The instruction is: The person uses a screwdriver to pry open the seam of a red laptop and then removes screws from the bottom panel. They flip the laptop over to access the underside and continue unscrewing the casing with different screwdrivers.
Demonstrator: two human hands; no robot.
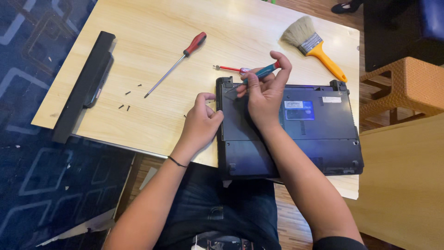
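Your fingers (270,76) on the right hand (264,95) are pinched tight round a slim screwdriver with a teal handle and red cap (263,71), its thin metal shaft angled down to the far left corner of the laptop (319,139). That laptop is your landmark: a matte black plastic slab, flipped base-up, with vent slots, a glossy blue sticker and a white label, its near edge hanging just over the table edge toward your lap. Your left hand (201,121) is curled in a loose fist, knuckles pressed against the laptop's left side, thumb hooked at the corner; it holds nothing that I can see.

Just beyond the laptop's far left corner lies a small red-handled tool (229,69), slender and shiny at the tip. Further left of the laptop rests a long screwdriver (178,62) with a red and black grip and a bare steel shaft. Well left again, a scatter of tiny dark screws (126,99) dots the pale, smooth wood-grain table (152,28). At the table's left edge, far from the laptop, sits a long black battery bar (85,83). Beyond the laptop's far right corner lies a paintbrush (312,44), soft pale bristles, metal ferrule, bright yellow plastic handle.
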